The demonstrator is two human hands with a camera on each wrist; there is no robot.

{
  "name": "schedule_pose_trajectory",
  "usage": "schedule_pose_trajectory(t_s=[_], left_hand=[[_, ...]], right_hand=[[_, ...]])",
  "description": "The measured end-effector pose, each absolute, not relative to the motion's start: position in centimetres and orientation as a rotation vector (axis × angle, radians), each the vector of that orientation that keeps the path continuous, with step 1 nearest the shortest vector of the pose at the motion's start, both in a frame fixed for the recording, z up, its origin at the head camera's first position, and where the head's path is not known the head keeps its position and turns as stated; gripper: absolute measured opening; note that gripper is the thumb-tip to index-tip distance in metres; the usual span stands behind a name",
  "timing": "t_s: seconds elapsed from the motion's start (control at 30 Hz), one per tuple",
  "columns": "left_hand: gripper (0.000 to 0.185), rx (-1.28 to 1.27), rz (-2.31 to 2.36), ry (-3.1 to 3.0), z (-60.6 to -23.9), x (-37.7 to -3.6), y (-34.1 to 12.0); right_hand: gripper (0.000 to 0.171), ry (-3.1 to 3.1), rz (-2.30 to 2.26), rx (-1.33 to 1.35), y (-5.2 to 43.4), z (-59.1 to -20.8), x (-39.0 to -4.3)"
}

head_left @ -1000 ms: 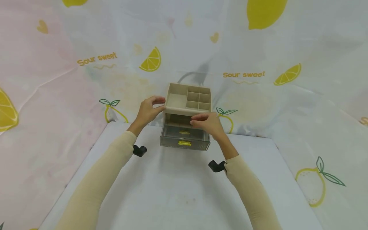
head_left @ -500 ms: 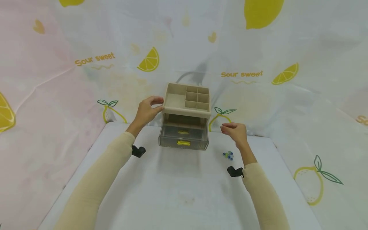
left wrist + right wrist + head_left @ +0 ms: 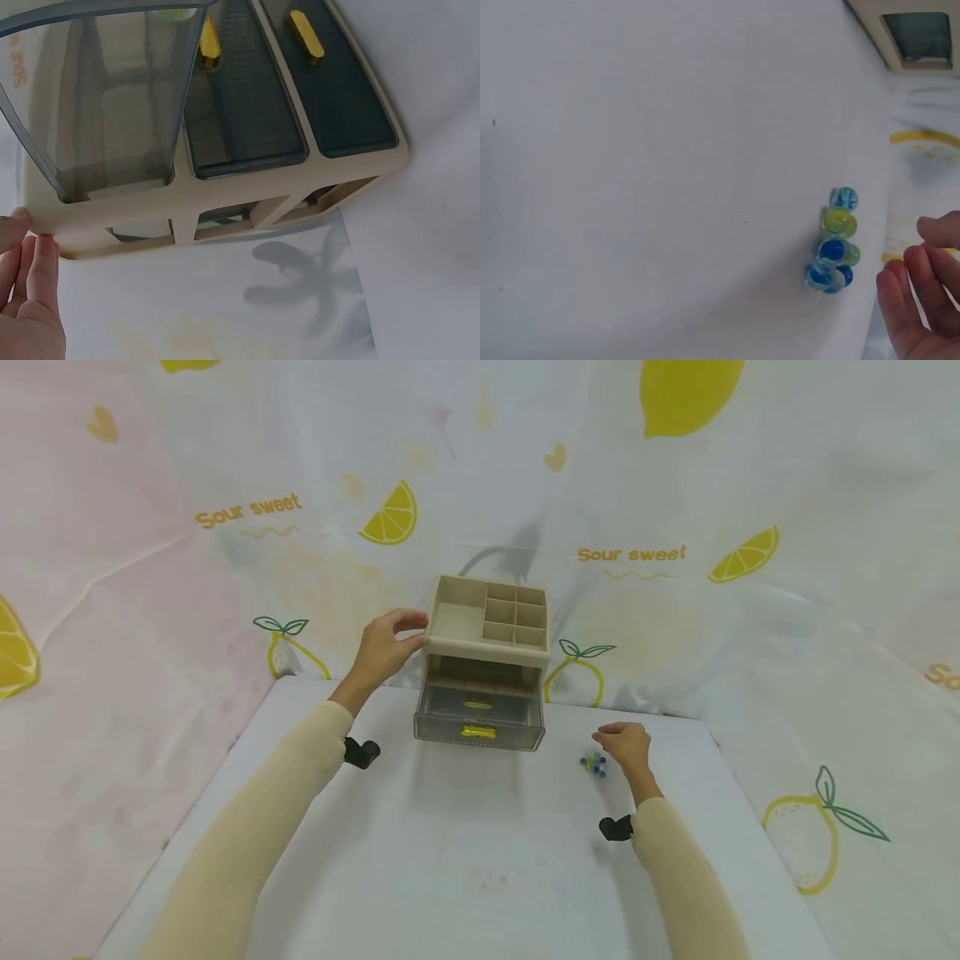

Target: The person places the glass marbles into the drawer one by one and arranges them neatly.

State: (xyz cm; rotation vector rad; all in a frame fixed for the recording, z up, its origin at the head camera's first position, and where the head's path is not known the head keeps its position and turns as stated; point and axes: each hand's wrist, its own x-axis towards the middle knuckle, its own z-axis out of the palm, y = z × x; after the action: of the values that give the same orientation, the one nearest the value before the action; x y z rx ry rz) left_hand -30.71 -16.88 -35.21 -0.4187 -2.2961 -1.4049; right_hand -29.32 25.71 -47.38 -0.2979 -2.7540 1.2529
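A beige desktop drawer organizer (image 3: 486, 649) stands at the back of the table, with a divided tray on top. Its top smoky clear drawer (image 3: 442, 727) is pulled out; two lower drawers are closed in the left wrist view. My left hand (image 3: 384, 650) holds the organizer's upper left edge, thumb and fingertips at the corner. On the right of the table lies a small cluster of blue and green glass marbles (image 3: 832, 251). My right hand (image 3: 628, 745) is just beside and above them, fingers loosely bent, nothing held. In the right wrist view its fingertips are apart from the marbles.
A white table (image 3: 450, 860) stretches toward me. Behind it hangs a lemon-printed cloth (image 3: 480, 468), close to the organizer's back. A black wrist mount (image 3: 362, 753) sits at my left sleeve, and another black mount (image 3: 617, 828) at my right.
My right hand has left the front of the open drawer, moved right, then come down toward the marbles, which its arm hid at first. My left hand stays on the organizer.
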Motion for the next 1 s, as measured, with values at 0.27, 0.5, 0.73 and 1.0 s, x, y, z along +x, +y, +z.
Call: schedule_pose_trajectory(t_s=[0.27, 0.5, 0.73, 1.0], left_hand=[[0.033, -0.415, -1.402, -2.303, -35.2, -30.5, -16.9], [0.034, -0.403, -1.394, -2.310, -35.2, -30.9, -16.7], [0.033, -0.405, -1.384, -2.308, -35.4, -30.8, -16.9], [0.034, -0.403, -1.377, -2.321, -35.3, -30.6, -17.0]], right_hand=[[0.025, -2.872, 1.078, -0.294, 25.9, -49.1, -29.0], [0.026, -2.895, 1.068, -0.312, 26.0, -49.5, -28.7], [0.025, -2.871, 1.105, -0.329, 26.1, -50.5, -28.7], [0.024, -2.849, 1.120, -0.365, 26.0, -50.9, -28.9]])
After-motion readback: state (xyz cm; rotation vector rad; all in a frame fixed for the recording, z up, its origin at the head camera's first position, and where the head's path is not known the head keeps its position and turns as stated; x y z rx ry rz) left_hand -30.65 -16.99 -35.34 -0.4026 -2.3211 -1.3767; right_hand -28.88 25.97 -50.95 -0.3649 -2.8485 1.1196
